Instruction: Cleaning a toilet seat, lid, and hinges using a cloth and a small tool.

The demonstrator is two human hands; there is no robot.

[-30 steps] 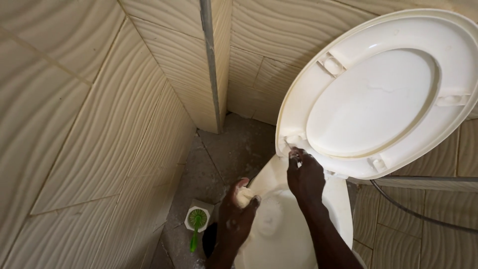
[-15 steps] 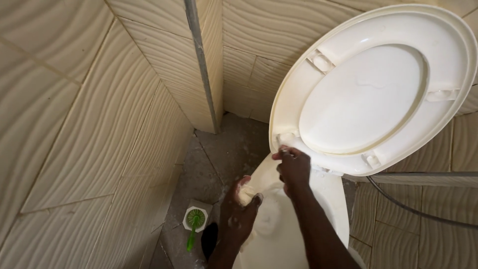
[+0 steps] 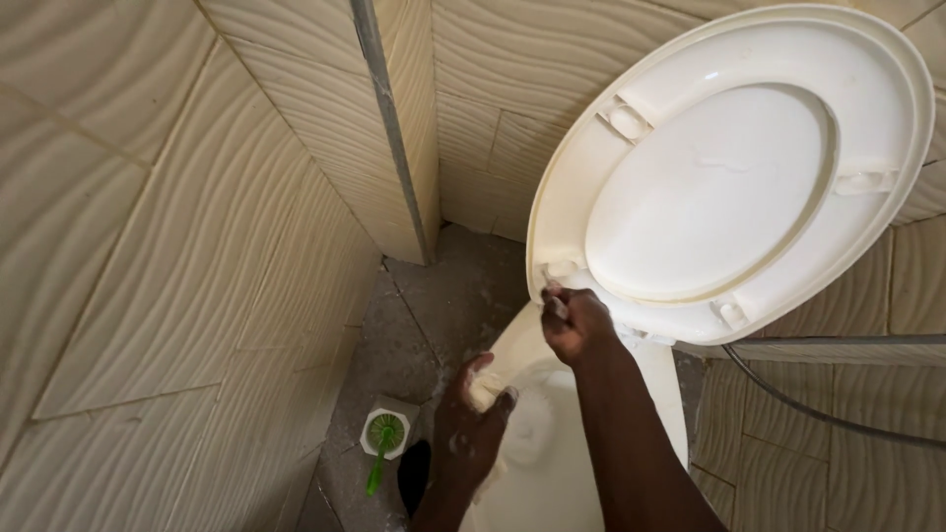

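— The raised cream plastic toilet seat and lid (image 3: 729,177) fills the upper right of the frame; the right hand (image 3: 574,320) pinches its lower rim.

— If that grip slips, it could drop onto the left hand (image 3: 471,424), fingers spread on the wet cream toilet bowl (image 3: 552,463) at bottom centre.

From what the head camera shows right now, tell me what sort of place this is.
Most likely a small tiled toilet room. A raised toilet seat stands over the cream bowl, a green toilet brush sits in its holder on the floor, and wavy beige tiles cover the walls.
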